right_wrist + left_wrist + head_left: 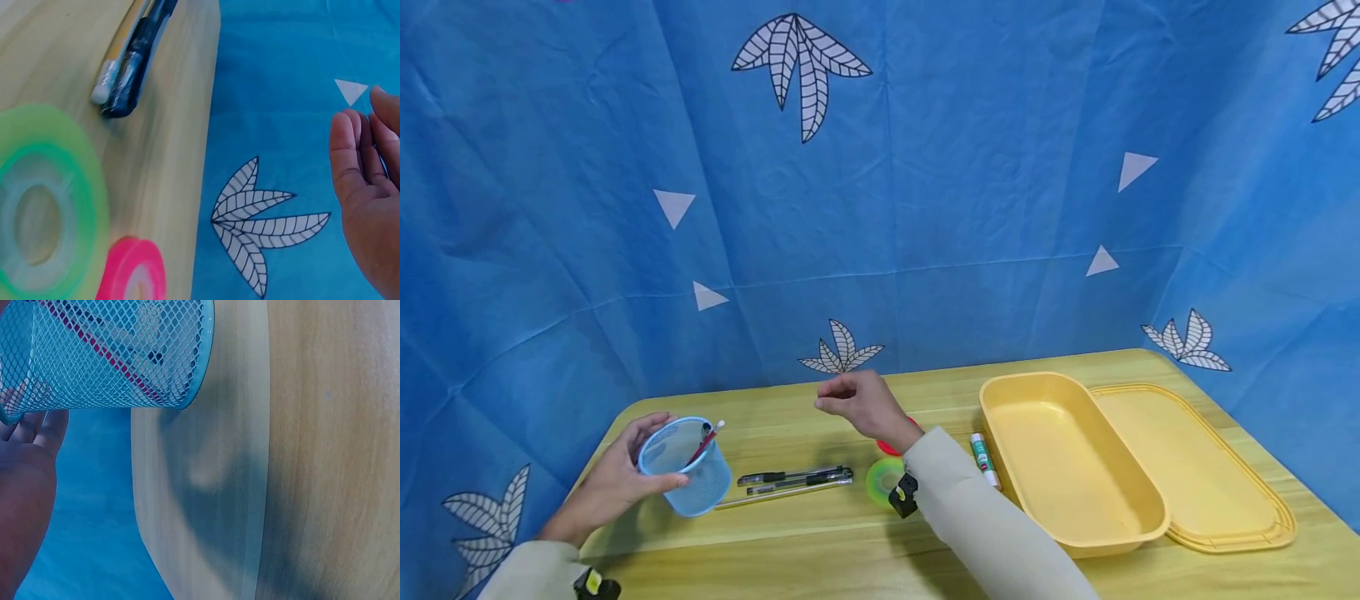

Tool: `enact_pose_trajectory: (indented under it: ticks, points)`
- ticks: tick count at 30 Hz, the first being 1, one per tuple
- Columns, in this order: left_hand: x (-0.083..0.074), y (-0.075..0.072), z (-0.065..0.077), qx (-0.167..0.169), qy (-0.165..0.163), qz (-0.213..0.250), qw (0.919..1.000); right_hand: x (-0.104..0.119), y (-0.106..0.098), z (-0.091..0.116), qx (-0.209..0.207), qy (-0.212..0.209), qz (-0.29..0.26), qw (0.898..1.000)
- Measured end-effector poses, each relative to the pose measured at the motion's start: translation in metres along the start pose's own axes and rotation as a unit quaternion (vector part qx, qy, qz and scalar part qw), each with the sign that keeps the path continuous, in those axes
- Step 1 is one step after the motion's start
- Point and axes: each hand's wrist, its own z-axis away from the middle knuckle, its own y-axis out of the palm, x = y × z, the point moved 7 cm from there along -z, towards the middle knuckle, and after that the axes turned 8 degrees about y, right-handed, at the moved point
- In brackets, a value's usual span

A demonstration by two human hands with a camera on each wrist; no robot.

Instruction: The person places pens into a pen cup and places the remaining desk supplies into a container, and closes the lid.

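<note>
My left hand (617, 479) grips a light-blue mesh pencil cup (700, 487), thumb on the near side and fingers around the far side. The cup leans; in the left wrist view a red pencil (103, 353) shows through its mesh, with other dark-tipped contents beside it. My right hand (867, 408) is raised above the back of the table, its fingers loosely bent and nothing visible between them. To the right of the cup lie black pens (797, 481) and a pencil (782, 497). Below the right forearm are a green tape roll (880, 481) and a red tape roll (134, 265), partly hidden.
A glue stick (984, 460) lies against the left side of a yellow plastic box (1153, 525). Its flat yellow lid (1210, 483) rests on the table to the right, partly behind the box. A blue patterned cloth (925, 167) hangs behind the wooden table (790, 550).
</note>
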Motion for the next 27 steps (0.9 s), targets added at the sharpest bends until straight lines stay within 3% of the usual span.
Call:
enact_pose_trajectory:
  ticks: [14, 27]
  points:
    - [0.0, 0.0, -0.001, 0.005, 0.0, -0.007, 1.0, -0.034, -0.004, 0.009, 0.018, 0.033, -0.024, 0.999]
    - [0.0, -0.001, -0.002, 0.006, -0.009, -0.005, 0.9999, -0.057, 0.009, 0.009, 0.034, 0.073, -0.013, 0.997]
